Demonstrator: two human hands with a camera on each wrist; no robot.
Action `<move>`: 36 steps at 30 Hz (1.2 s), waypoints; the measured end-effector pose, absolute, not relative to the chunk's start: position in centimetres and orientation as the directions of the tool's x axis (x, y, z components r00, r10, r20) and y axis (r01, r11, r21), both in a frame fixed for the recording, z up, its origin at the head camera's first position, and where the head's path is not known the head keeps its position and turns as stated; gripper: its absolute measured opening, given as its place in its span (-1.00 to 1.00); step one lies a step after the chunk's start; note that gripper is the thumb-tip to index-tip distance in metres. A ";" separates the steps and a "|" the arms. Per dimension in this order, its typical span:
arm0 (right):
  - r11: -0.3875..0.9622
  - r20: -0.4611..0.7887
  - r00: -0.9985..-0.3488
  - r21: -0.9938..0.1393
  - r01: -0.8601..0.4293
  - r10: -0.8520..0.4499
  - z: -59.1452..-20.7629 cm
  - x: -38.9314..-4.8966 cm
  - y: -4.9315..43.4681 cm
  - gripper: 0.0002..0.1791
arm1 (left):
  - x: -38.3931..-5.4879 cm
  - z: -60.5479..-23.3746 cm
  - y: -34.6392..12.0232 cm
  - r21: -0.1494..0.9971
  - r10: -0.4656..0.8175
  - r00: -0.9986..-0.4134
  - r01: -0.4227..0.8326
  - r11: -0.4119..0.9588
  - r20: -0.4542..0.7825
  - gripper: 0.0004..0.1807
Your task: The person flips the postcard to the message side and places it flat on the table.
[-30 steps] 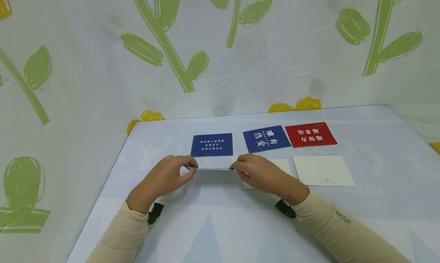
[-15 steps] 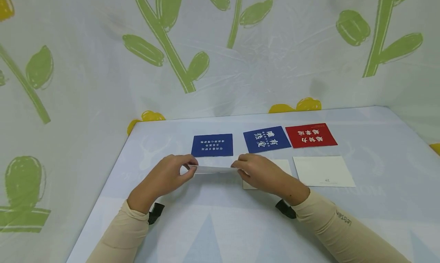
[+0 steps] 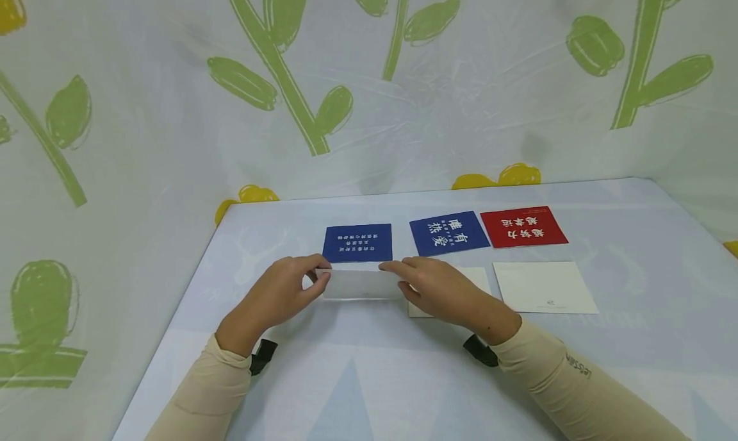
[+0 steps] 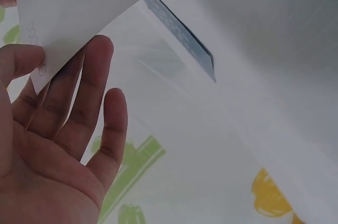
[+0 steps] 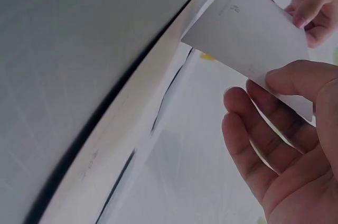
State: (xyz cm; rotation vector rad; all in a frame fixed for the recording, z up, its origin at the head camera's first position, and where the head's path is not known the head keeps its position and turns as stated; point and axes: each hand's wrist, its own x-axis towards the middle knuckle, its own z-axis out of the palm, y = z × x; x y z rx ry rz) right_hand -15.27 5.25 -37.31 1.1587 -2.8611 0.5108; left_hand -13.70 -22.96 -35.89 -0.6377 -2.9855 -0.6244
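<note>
Both hands hold one white postcard [image 3: 362, 284] between them above the table, its pale side facing me and tilted. My left hand [image 3: 284, 292] pinches its left end between thumb and fingers. At the other end, my right hand [image 3: 441, 290] grips the card with the thumb on the pale face, as the right wrist view of the postcard [image 5: 248, 34] shows. Small looped print runs along one edge of the postcard [image 4: 79, 18] in the left wrist view. Its far side is hidden in the head view.
Behind the hands lie a blue card [image 3: 357, 243] with white characters, a second blue card [image 3: 450, 234] and a red card [image 3: 523, 227]. A cream card [image 3: 544, 288] lies to the right; another cream card [image 3: 475, 278] is partly covered by the right hand. A patterned curtain [image 3: 461, 108] hangs behind the table [image 3: 357, 390].
The postcard has turned from nearly edge-on to showing its pale face. The right index finger has straightened along its top edge. Both wrists stay almost in place, and the cards on the table lie unmoved.
</note>
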 end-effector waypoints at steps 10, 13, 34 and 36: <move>0.676 0.091 -0.736 -0.332 -0.658 -0.671 -37.1 -15.1 5.2 -0.41 | -14.1 -36.4 -23.2 0.473 0.361 -0.927 0.364 0.802 0.102 -0.89; 0.674 0.092 -0.737 -0.342 -0.655 -0.670 -37.0 -15.0 5.2 -0.38 | -14.1 -36.5 -23.3 0.497 0.344 -0.935 0.340 0.798 0.088 -0.89; 0.677 0.064 -0.716 -0.275 -0.683 -0.695 -37.3 -14.9 5.4 -0.19 | -14.7 -37.1 -23.0 0.528 0.254 -0.962 0.165 0.833 -0.100 -0.46; 0.681 0.058 -0.716 -0.267 -0.682 -0.695 -37.4 -14.9 5.3 -0.17 | -14.7 -37.2 -22.9 0.531 0.254 -0.962 0.163 0.831 -0.102 -0.45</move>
